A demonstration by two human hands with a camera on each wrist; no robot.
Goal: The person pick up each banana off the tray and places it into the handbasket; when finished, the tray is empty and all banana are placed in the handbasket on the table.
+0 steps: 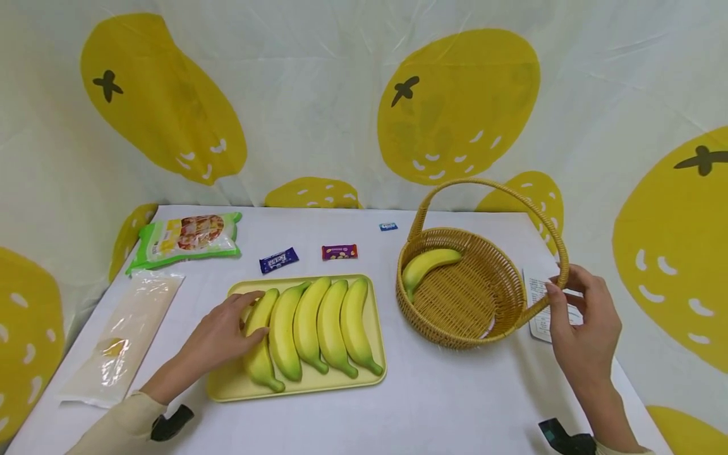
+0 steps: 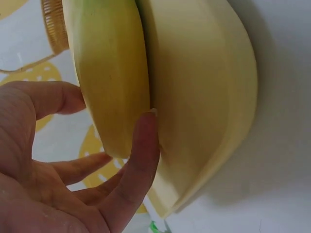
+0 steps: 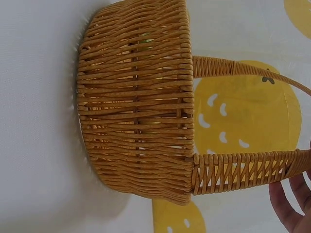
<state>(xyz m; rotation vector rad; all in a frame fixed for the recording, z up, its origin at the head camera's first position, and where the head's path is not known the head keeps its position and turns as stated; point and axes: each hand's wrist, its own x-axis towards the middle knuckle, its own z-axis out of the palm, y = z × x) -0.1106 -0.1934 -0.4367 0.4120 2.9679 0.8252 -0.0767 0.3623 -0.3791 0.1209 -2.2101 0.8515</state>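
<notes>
Several yellow-green bananas lie side by side on a pale yellow tray (image 1: pixel 227 382) in the head view. My left hand (image 1: pixel 224 328) holds the leftmost banana (image 1: pixel 263 357) near its upper end, thumb on one side and fingers on the other; the left wrist view shows this banana (image 2: pixel 112 73) close up, resting at the tray. To the right stands a round wicker basket (image 1: pixel 449 332) with a single banana (image 1: pixel 423 268) inside. My right hand (image 1: pixel 588 328) pinches the basket's arched handle (image 1: pixel 560 243) on its right side; only some fingers (image 3: pixel 284 206) show in the right wrist view.
Behind the tray lie a dark blue wrapped bar (image 1: pixel 279 260), a purple wrapped bar (image 1: pixel 339 252) and a small blue packet (image 1: pixel 388 226). A green food bag (image 1: pixel 188 240) and a clear plastic pack (image 1: pixel 122 341) are at the left. A printed card (image 1: pixel 540 316) lies partly behind the basket.
</notes>
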